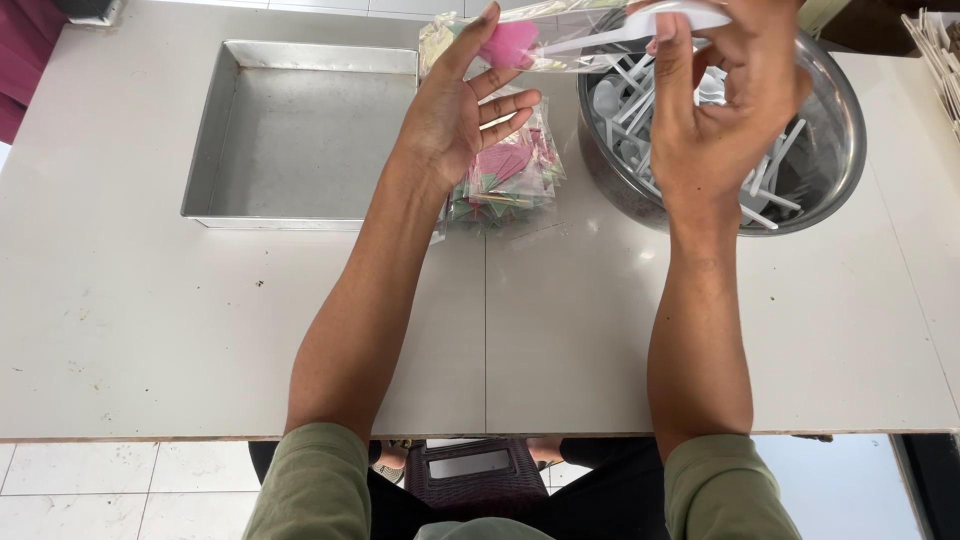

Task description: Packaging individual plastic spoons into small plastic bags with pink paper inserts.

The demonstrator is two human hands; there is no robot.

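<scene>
Sliding a white plastic spoon (640,28) into a clear bag (520,45), you work at the far edge of a pale table (200,330), both forearms stretched over it. Your right hand (725,100) pinches the spoon's bowl end between thumb and fingers, the handle pointing left into the bag's open mouth. Your left hand (462,110) is spread wide, palm up, fingertips propping the bag from below; it steadies rather than grips. Inside the bag shows a folded pink napkin (508,42). Just under your left hand lies a stack of similar bags with pink and green paper (510,175), flat on the table. To your right stands a round steel bowl (845,140) full of loose white spoons, and to your left an oblong metal tray (225,130), with nothing in it. By the look of things, the step in hand is the loading of the spoon, only partly home. The next move seems to call for a straight push along the bag's length, with your left fingers keeping the mouth open so the thin film does not crumple.
</scene>
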